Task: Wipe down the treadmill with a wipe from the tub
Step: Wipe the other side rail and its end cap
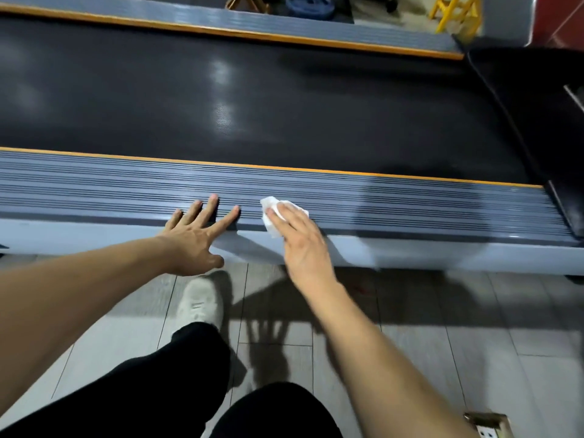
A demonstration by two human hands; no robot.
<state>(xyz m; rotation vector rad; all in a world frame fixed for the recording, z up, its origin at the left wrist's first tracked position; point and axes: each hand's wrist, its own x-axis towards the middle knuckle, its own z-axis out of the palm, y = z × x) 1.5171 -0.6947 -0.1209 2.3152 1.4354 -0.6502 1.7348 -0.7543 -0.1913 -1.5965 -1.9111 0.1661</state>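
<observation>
Treadmill (284, 105) runs lengthwise left to right before me, its ribbed grey side rail (410, 200) nearest; no readable writing shows. My right hand (303, 245) presses the white wipe (275, 216) flat on that rail with straight fingers. My left hand (192, 238) rests beside it, fingers spread and released.

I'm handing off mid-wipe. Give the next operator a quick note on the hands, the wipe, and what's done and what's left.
Right hand: flat fingers pressing the white wipe onto the near ribbed side rail.
Left hand: open, fingertips spread on the same rail, holding nothing.
Tub: not in view.
Done: wipe is out and on the rail; which parts are already wiped cannot be told.
Left: likely the belt and far rail.
</observation>
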